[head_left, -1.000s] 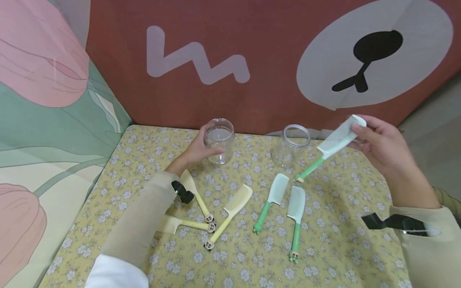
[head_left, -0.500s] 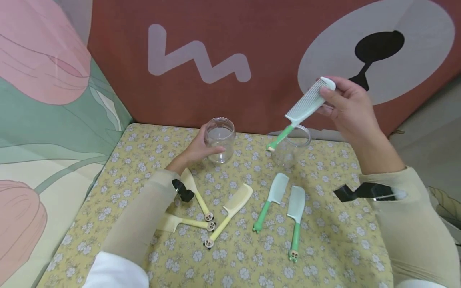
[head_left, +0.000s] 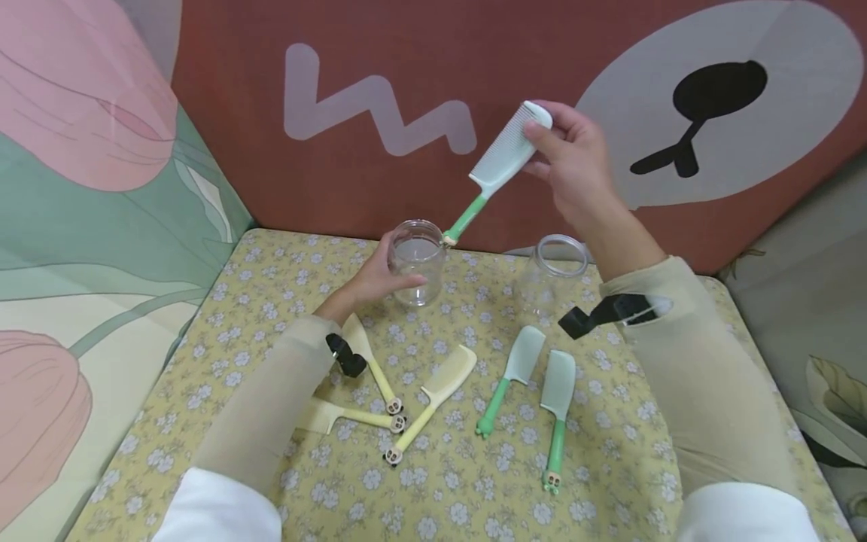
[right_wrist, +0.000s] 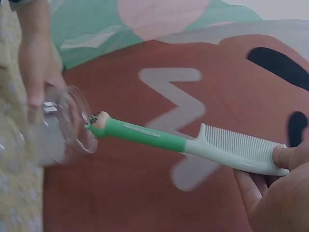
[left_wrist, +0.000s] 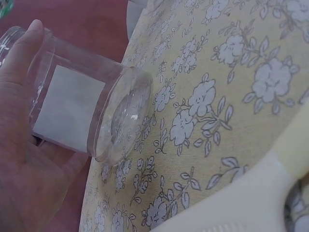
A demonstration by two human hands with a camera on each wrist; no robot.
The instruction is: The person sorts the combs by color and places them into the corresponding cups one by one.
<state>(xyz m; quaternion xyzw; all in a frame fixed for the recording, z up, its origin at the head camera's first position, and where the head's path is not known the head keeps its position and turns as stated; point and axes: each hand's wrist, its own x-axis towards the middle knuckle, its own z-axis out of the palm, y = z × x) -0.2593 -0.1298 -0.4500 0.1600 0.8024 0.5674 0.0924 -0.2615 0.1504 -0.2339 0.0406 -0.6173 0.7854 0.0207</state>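
A clear open-topped jar (head_left: 418, 275) stands near the table's back edge, and my left hand (head_left: 371, 280) grips it from the left side. In the left wrist view a pale label (left_wrist: 69, 107) shows on the jar. Up and to the right, my right hand (head_left: 579, 154) pinches a mint-white comb (head_left: 504, 156) by the far end of its toothed part. The comb's green handle (head_left: 467, 218) points down and left, its small character-head tip right at the jar's rim. In the right wrist view that tip overlaps the jar's mouth (right_wrist: 79, 121).
A second clear jar (head_left: 554, 282) stands to the right at the back. Two green-handled combs (head_left: 523, 355) lie in front of it. Three yellow combs (head_left: 450, 373) with panda-head ends lie left of those, partly under the left forearm. A printed fabric wall (head_left: 339, 192) rises behind the table.
My right hand has carried the green-handled comb left and upward, from beyond the right jar to the left jar's rim. My left hand stays on its jar.
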